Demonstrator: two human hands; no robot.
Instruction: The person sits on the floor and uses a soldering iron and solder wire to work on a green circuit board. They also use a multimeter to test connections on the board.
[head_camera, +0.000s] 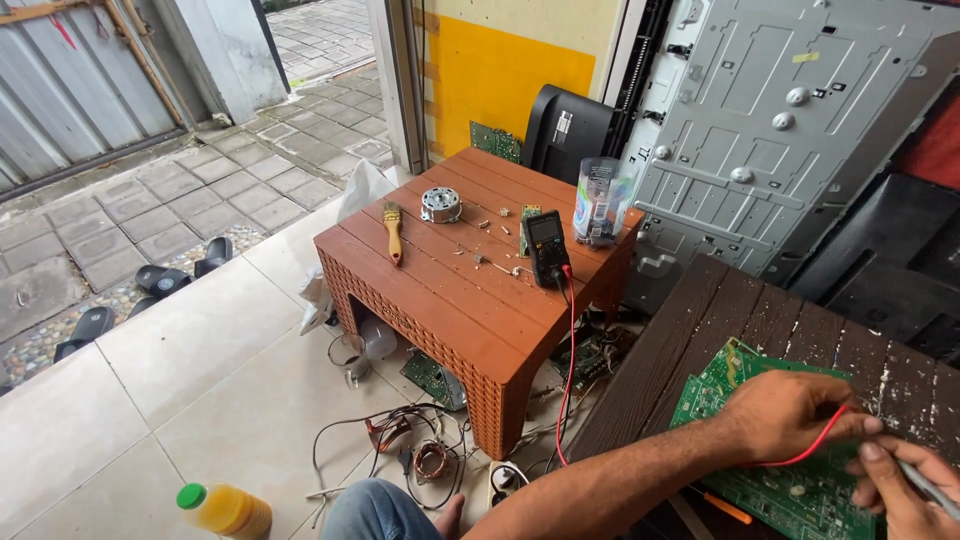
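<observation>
As both hands met at the near right of the scene, the left hand (790, 415) rested on a green circuit board (775, 470), its fingers closed around a red probe lead (810, 452). The right hand (905, 490) was closed on a grey probe (925, 483) just beside it. The board was flat, densely printed with pale traces and small components, and lay on a dark brown slatted table (700, 330). The red lead ran left and far to a black multimeter (546, 248) on a reddish-brown woven-pattern table (440, 290). That table also carried a yellow-handled brush (393, 232), a round metal motor part (440, 204) and a clear plastic container (601, 202). Coils and loose wires (410, 445) lay on the pale tiled floor (190, 350), with an orange juice bottle (225, 510) at the near left. A grey metal chassis panel (770, 120) leaned at the far right; an open doorway showed paving stones (150, 200) and dark sandals (160, 280).
</observation>
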